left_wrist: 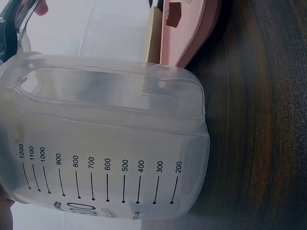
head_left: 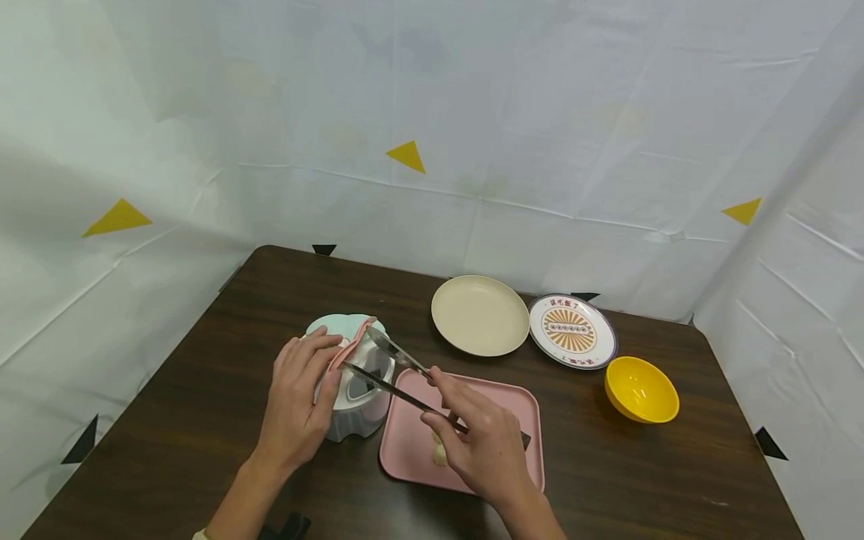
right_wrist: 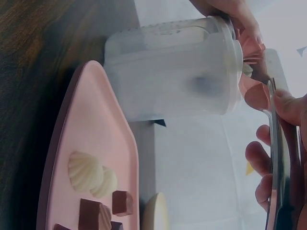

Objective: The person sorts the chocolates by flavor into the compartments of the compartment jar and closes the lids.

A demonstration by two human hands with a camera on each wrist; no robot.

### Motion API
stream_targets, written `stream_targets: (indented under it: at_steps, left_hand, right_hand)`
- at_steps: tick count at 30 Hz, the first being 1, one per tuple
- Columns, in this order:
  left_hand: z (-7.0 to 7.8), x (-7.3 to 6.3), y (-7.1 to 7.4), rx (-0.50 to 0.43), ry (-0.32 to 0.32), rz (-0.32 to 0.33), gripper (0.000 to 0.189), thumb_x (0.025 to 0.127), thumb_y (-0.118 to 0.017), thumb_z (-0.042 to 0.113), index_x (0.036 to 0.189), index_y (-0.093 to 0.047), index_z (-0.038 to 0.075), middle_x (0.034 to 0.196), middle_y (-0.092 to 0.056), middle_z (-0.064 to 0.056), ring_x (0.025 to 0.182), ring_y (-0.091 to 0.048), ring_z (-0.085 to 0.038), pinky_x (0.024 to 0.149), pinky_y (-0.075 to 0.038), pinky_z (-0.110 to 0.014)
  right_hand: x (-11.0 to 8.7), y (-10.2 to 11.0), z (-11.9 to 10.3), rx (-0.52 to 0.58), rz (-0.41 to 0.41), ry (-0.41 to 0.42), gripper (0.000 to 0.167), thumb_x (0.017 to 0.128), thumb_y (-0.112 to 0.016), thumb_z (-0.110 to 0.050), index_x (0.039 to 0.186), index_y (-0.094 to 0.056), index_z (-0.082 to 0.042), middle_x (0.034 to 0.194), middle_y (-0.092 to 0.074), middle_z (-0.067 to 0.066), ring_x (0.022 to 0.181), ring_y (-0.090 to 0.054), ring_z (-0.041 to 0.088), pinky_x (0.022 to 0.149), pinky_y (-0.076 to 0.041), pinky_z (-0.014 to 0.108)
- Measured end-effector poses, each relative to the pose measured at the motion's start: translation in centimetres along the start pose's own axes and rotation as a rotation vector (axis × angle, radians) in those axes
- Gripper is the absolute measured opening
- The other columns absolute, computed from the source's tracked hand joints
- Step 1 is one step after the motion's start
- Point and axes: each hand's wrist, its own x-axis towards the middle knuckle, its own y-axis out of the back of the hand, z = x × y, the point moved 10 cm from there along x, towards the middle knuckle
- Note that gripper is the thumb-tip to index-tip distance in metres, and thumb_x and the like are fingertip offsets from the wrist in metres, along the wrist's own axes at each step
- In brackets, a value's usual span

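My left hand (head_left: 297,401) pinches a soft pink cup-like piece (head_left: 349,346) with folded edges, over the mouth of a translucent measuring jug (left_wrist: 115,124). The jug has black marks up to 1200 and a pale mint lid (head_left: 337,322). A cream-coloured ridged piece (right_wrist: 247,70) shows beside the pink folds in the right wrist view. My right hand (head_left: 482,435) grips metal tongs (head_left: 405,360), whose spread tips reach to either end of the pink piece. Below the tongs a pink tray (head_left: 405,450) carries cream-coloured ridged sweets (right_wrist: 86,172) and brown chocolate-like cubes (right_wrist: 123,203).
Behind the tray lie a plain cream plate (head_left: 481,315) and a white patterned plate (head_left: 572,330). A yellow bowl (head_left: 641,390) sits at the right. Part of a black object (head_left: 293,527) shows at the near edge. White sheeting (head_left: 513,112) surrounds the dark wooden table (head_left: 202,390).
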Motion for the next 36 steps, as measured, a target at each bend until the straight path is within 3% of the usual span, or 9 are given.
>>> stream_targets:
  at_steps: [5,14,20,28,33,36]
  left_hand:
    - [0.0,0.0,0.0,0.001,-0.004,0.002,0.034,0.098,-0.045,0.025,0.111,-0.068,0.005,0.125,-0.061,-0.010,0.130,-0.048,-0.032,0.110,-0.019,-0.058]
    - [0.1,0.1,0.1,-0.002,-0.011,0.005,0.034,0.098,-0.045,0.026,0.112,-0.068,0.005,0.125,-0.061,-0.009,0.129,-0.048,-0.032,0.110,-0.019,-0.058]
    - [0.0,0.2,0.1,-0.006,-0.006,0.005,0.034,0.098,-0.045,0.026,0.113,-0.068,0.005,0.125,-0.061,-0.009,0.130,-0.048,-0.032,0.110,-0.020,-0.060]
    - [0.0,0.1,0.1,-0.006,-0.004,0.008,0.034,0.097,-0.046,0.026,0.112,-0.068,0.005,0.125,-0.062,-0.009,0.129,-0.048,-0.032,0.109,-0.020,-0.060]
    - [-0.1,0.1,0.1,-0.003,0.004,0.001,0.034,0.097,-0.046,0.025,0.112,-0.068,0.005,0.125,-0.062,-0.009,0.130,-0.048,-0.031,0.109,-0.020,-0.061]
    - [-0.1,0.0,0.0,0.002,0.009,-0.008,0.034,0.097,-0.046,0.025,0.113,-0.068,0.004,0.125,-0.061,-0.009,0.130,-0.047,-0.031,0.109,-0.020,-0.061]
  right_hand:
    - [-0.1,0.0,0.1,0.009,0.000,-0.005,0.054,0.086,-0.075,-0.026,0.137,-0.059,-0.016,0.113,-0.068,-0.007,0.070,-0.059,-0.003,0.054,-0.043,0.018]
    - [-0.1,1.1,1.0,0.083,0.029,-0.036,0.063,0.078,-0.083,-0.020,0.135,-0.059,-0.008,0.085,-0.068,-0.006,0.067,-0.061,0.004,0.053,-0.046,0.016]
    - [-1.1,3.8,3.9,0.055,0.045,-0.202,0.055,0.075,-0.086,-0.022,0.125,-0.067,-0.006,0.078,-0.069,-0.006,0.056,-0.053,0.001,0.050,-0.045,0.017]
    - [-4.0,6.4,8.6,-0.285,-0.176,-0.465,0.052,0.078,-0.082,-0.039,0.124,-0.070,-0.019,0.074,-0.063,-0.015,0.062,-0.054,0.003,0.053,-0.041,0.028]
    - [-6.1,6.8,11.0,-0.356,-0.308,-0.568,0.055,0.079,-0.077,-0.051,0.125,-0.069,-0.021,0.069,-0.062,-0.012,0.059,-0.051,0.007,0.050,-0.038,0.031]
    - [-7.3,6.3,12.2,-0.367,-0.380,-0.626,0.057,0.080,-0.075,-0.053,0.126,-0.069,-0.021,0.061,-0.054,-0.011,0.055,-0.045,0.009,0.049,-0.035,0.031]
